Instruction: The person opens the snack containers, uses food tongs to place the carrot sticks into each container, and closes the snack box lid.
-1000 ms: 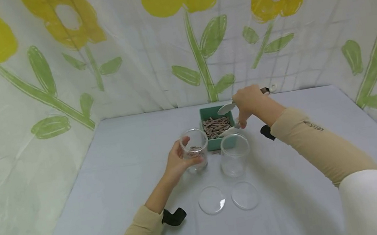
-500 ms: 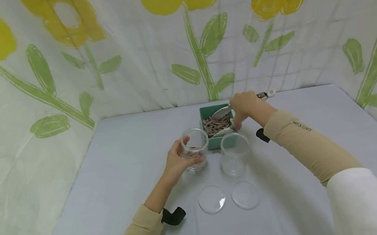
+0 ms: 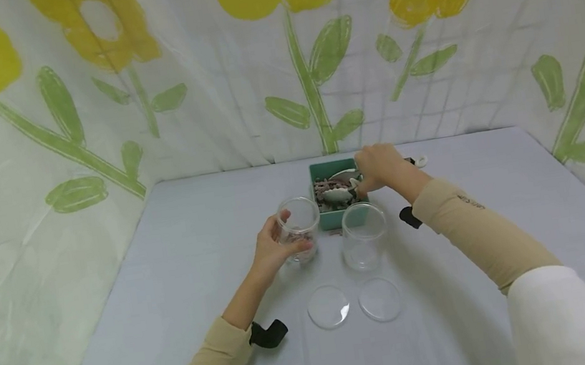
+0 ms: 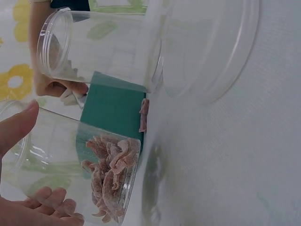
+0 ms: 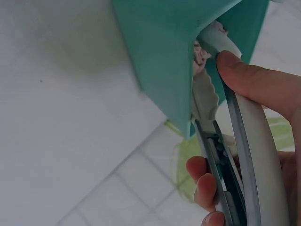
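My left hand (image 3: 271,252) grips a clear round jar (image 3: 297,214) from its left side, thumb in front. Brownish, powdery dried strips (image 4: 110,172) are piled at its base. My right hand (image 3: 381,166) grips a pair of tongs (image 5: 263,160) with pale handles and wavy-edged white tips. The tips reach into a green rectangular box (image 3: 330,221) of the same strips. Part of the box's contents is hidden behind the tongs. Just right of the held jar stands a second clear jar (image 3: 364,250), with no strips visible in it.
Two clear round lids, a left lid (image 3: 328,308) and a right lid (image 3: 380,300), lie flat in front of the jars. A loose strip (image 4: 143,115) lies on the table beside the box. A flower-printed curtain (image 3: 204,126) hangs behind the table.
My right hand has shifted slightly left and the tongs have gone lower into the box, their tips now closer together among the strips. My left hand and the jar have barely moved.
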A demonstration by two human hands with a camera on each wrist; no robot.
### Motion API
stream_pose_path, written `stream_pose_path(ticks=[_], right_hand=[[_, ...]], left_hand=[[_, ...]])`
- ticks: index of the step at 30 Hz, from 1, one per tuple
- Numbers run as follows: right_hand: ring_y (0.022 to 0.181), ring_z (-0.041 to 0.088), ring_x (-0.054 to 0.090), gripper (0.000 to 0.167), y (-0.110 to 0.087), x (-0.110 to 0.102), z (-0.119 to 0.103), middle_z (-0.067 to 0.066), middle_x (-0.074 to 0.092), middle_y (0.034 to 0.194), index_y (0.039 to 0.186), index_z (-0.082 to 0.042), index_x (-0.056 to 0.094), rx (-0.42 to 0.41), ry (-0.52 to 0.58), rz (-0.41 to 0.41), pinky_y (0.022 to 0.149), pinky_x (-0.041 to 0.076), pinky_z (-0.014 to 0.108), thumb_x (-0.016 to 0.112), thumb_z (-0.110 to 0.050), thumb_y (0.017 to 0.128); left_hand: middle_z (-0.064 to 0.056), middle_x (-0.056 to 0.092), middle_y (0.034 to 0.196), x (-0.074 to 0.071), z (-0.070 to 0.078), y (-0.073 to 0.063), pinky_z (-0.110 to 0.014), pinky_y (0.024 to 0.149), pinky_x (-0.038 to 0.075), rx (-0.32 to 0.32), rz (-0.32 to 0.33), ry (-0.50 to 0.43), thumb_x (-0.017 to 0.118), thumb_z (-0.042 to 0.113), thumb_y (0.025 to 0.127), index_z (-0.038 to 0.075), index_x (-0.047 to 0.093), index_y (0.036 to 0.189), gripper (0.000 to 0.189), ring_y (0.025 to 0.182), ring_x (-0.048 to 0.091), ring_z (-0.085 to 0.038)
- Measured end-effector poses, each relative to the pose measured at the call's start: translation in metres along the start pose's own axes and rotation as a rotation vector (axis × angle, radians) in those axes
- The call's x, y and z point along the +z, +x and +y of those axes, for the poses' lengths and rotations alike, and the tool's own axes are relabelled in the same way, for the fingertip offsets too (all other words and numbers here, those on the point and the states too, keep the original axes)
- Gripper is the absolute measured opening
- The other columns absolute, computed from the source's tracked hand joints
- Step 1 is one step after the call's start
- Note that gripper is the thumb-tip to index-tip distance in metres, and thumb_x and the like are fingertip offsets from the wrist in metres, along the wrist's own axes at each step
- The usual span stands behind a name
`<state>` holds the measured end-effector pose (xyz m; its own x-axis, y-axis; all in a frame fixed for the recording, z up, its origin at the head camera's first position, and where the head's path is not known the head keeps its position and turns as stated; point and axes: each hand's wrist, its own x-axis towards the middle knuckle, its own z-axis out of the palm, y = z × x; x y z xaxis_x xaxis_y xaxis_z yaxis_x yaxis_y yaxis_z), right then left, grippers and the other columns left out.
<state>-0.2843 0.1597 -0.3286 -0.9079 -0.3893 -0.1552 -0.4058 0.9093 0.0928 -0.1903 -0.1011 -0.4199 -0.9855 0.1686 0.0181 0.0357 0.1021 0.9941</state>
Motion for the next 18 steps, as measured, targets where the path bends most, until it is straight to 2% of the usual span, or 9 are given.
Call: stream_pose_path(ticks=[6, 13, 18], right_hand=[[0.055, 0.019, 0.048, 0.041, -0.005, 0.006, 0.001, 0.003, 0.05, 0.061, 0.06, -0.013, 0.049, 0.008, 0.006, 0.058, 0.051, 0.043, 0.033, 0.074, -0.04, 0.078], [0.052, 0.017, 0.045, 0.04, -0.011, 0.011, 0.0, 0.001, 0.05, 0.057, 0.065, -0.013, 0.056, 0.043, 0.043, 0.059, 0.048, 0.04, 0.031, 0.075, -0.045, 0.08], [0.051, 0.015, 0.04, 0.044, -0.014, 0.01, 0.0, 0.0, 0.044, 0.056, 0.062, -0.014, 0.052, 0.053, 0.049, 0.055, 0.047, 0.036, 0.03, 0.075, -0.047, 0.08]], left_hand=[[-0.019, 0.044, 0.147, 0.001, 0.002, 0.001, -0.047, 0.116, 0.019, -0.015, 0.032, 0.004, 0.08, -0.005, 0.073, -0.004, 0.046, 0.137, 0.072, 0.142, 0.028, -0.033], [-0.017, 0.044, 0.147, 0.001, 0.003, 0.001, -0.046, 0.116, 0.021, -0.055, 0.078, 0.009, 0.081, -0.007, 0.07, -0.003, 0.047, 0.136, 0.074, 0.141, 0.031, -0.032], [-0.018, 0.045, 0.146, 0.001, 0.004, 0.002, -0.047, 0.115, 0.022, -0.076, 0.108, 0.049, 0.083, -0.004, 0.069, -0.003, 0.048, 0.136, 0.076, 0.139, 0.034, -0.033]])
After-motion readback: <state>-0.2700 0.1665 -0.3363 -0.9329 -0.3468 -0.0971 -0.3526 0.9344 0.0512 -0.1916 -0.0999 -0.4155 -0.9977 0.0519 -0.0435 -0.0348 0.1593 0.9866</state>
